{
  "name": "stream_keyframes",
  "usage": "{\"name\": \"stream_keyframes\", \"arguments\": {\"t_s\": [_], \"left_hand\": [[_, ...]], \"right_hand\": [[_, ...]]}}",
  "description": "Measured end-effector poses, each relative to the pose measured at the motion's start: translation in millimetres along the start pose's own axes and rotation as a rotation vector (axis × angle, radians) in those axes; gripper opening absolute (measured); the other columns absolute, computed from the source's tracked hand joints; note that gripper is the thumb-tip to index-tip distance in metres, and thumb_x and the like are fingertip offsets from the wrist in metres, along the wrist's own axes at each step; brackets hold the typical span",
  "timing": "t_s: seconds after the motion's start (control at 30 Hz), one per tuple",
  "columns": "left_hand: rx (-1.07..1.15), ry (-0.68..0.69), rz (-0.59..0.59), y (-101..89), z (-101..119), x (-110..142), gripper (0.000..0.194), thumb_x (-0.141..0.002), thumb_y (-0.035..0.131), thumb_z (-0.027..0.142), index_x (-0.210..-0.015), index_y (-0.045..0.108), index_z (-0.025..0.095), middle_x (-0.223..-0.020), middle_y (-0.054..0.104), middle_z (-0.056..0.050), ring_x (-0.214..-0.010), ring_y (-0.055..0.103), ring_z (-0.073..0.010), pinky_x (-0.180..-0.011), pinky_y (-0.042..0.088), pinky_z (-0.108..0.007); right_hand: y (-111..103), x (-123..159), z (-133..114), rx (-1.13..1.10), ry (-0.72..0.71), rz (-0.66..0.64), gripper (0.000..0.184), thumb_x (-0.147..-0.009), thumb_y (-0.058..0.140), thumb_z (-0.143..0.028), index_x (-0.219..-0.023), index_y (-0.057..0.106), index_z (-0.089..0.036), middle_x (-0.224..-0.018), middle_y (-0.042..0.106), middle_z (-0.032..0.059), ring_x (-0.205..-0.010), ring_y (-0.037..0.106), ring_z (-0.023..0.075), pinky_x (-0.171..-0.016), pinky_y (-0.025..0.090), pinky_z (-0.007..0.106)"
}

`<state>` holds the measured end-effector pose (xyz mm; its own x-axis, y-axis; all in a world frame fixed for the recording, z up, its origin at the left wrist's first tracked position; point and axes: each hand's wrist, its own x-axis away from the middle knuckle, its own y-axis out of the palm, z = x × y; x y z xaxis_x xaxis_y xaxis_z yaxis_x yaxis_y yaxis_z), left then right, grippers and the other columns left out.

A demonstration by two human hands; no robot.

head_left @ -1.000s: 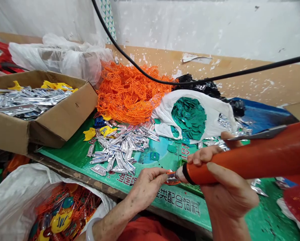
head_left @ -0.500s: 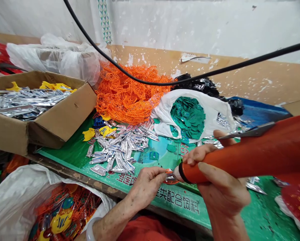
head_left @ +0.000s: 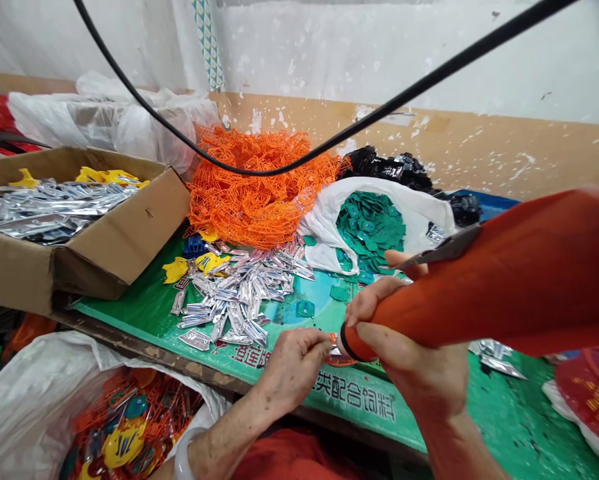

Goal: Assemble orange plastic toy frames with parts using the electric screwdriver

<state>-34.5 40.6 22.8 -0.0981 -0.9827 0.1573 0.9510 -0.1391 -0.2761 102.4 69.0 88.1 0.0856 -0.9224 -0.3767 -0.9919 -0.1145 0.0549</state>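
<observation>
My right hand (head_left: 419,367) is wrapped around a thick orange-covered power screwdriver (head_left: 449,300) with a grey lever along its top. A black ring and a pale nose form its front end; the bit itself is hidden. That nose rests at a small orange and silver plastic part (head_left: 338,357) lying at the table's front side. On the left, my left hand (head_left: 299,363) pinches this part's edge between thumb and fingers. Beyond my left hand lies a loose pile of silver plates (head_left: 244,293), with yellow pieces (head_left: 212,262) at its far left.
An orange lattice heap (head_left: 254,187) stands behind the plates, beside a white bag (head_left: 319,207) of green pieces (head_left: 372,227). At left is a cardboard box (head_left: 124,230); below it, a sack (head_left: 24,393) of mixed parts. A black cable (head_left: 259,173) hangs across the view.
The screwdriver and my right hand have shifted left, bringing the nose over more of the orange and silver part. The cable has swung. My left hand has kept its pinch.
</observation>
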Motion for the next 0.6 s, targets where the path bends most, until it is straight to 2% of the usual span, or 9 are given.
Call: {"name": "stream_keyframes", "arguments": {"t_s": [0.13, 0.4, 0.6], "left_hand": [[-0.068, 0.025, 0.026, 0.0, 3.6, -0.9, 0.028, -0.075, 0.043, 0.025, -0.058, 0.064, 0.017, -0.059, 0.055, 0.001, -0.063, 0.048, -0.0156, -0.059, 0.035, -0.026], [-0.062, 0.014, 0.047, -2.3, 5.7, 0.5, 0.027, -0.073, 0.042, 0.028, -0.057, 0.062, 0.018, -0.064, 0.059, -0.001, -0.068, 0.052, -0.0185, -0.061, 0.035, -0.026], [-0.052, 0.008, 0.057, -1.5, 6.7, 2.3, 0.023, -0.069, 0.043, 0.030, -0.053, 0.055, 0.019, -0.060, 0.053, 0.000, -0.066, 0.048, -0.0180, -0.061, 0.034, -0.027]], "right_hand": [[4.6, -1.7, -4.2, 0.054, 0.027, 0.008, 0.020, -0.061, 0.068, -0.008, -0.071, 0.058, -0.022, -0.068, 0.061, -0.0039, -0.058, 0.059, 0.0144, -0.059, 0.054, 0.033], [11.7, 0.3, -5.2, 0.009, 0.010, 0.016, 0.016, -0.059, 0.069, -0.009, -0.063, 0.059, -0.021, -0.066, 0.062, -0.0041, -0.054, 0.057, 0.0120, -0.052, 0.051, 0.028], [12.7, 2.2, 0.2, -0.022, 0.034, -0.024, 0.011, -0.061, 0.068, -0.015, -0.058, 0.059, -0.020, -0.061, 0.060, -0.0025, -0.051, 0.053, 0.0119, -0.047, 0.047, 0.028]]}}
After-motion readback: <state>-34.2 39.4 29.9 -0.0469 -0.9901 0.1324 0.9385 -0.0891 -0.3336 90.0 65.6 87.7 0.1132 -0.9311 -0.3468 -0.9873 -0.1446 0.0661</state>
